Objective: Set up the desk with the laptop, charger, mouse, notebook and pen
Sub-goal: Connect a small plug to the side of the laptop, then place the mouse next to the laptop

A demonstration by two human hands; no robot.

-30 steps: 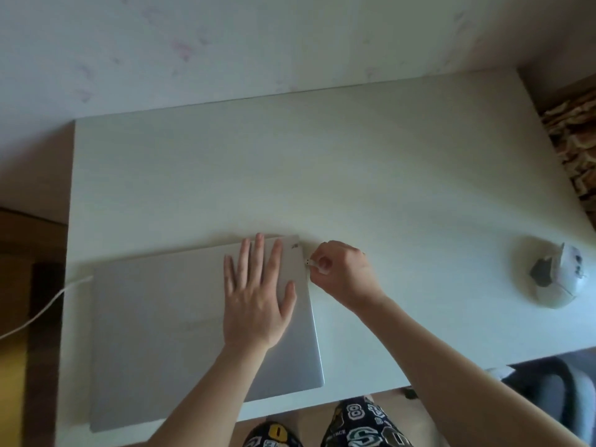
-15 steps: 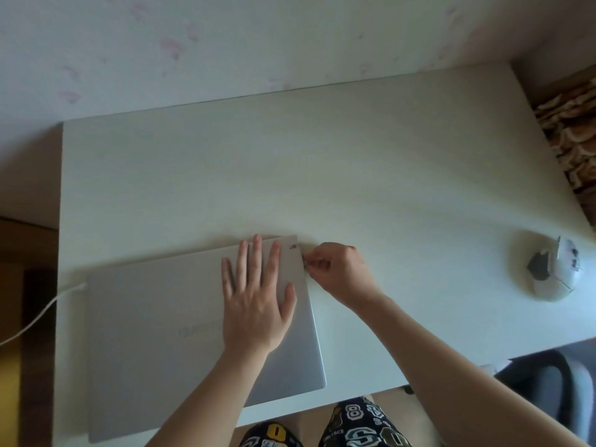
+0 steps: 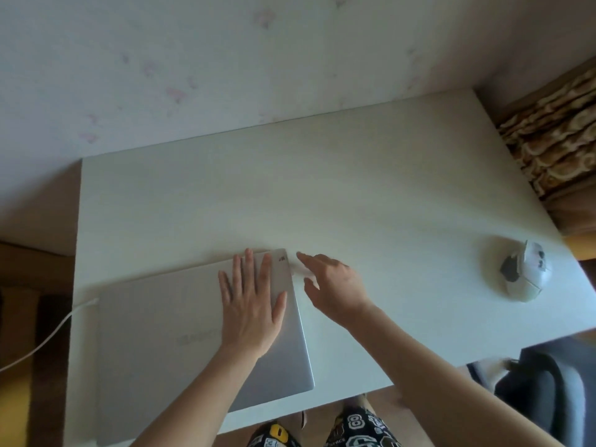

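**Closed laptop under the left hand, right hand loose beside it**

At the far left, a white charger cable (image 3: 48, 333) comes up from the floor side and reaches the left edge of the laptop (image 3: 161, 333), where it meets the corner nearest the wall. The laptop is silver, closed, and lies flat on the white table (image 3: 354, 195), close to the front edge and a little turned, so its right side points toward the person. A faint wordmark shows on the lid, but it is too blurred to read.

The left hand (image 3: 251, 301) lies flat on the right part of the lid, palm down, fingers spread wide and pointing to the wall; it holds nothing. Just right of the laptop's right edge is the right hand (image 3: 335, 285), above the table. Its fingers are loosely spread and a little blurred, the forefinger pointing toward the far right corner of the lid. Something small and pale seems to sit at the laptop's edge under the fingers, maybe a plug, but I cannot tell for sure. This hand grips nothing that I can see.

Well apart to the right, near the table's right edge, rests a white mouse (image 3: 525, 272) with dark panels. At the lower right, part of a grey chair (image 3: 548, 382) shows beside the table.
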